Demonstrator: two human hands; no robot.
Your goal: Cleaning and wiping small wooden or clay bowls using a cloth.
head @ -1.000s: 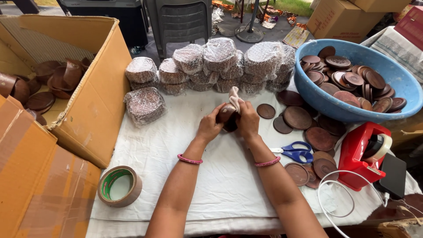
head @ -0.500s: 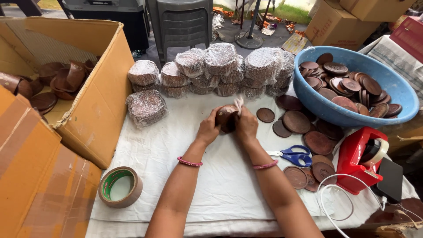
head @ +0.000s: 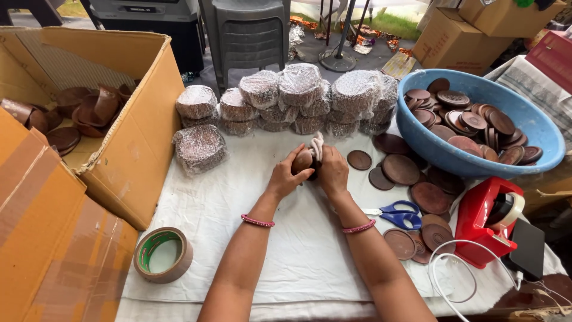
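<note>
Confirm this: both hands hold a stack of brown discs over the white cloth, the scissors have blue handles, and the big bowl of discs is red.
Not quite. The head view shows the bowl is blue; the red thing is the tape dispenser. The rest holds: the left hand and right hand hold a stack of brown discs over the white cloth, and the scissors have blue handles.

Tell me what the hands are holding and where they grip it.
Both hands, left hand and right hand, clasp a stack of brown discs by its opposite sides.

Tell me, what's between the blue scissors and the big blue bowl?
Loose brown discs lie on the white cloth between the scissors and the bowl, seen in the head view.
</note>
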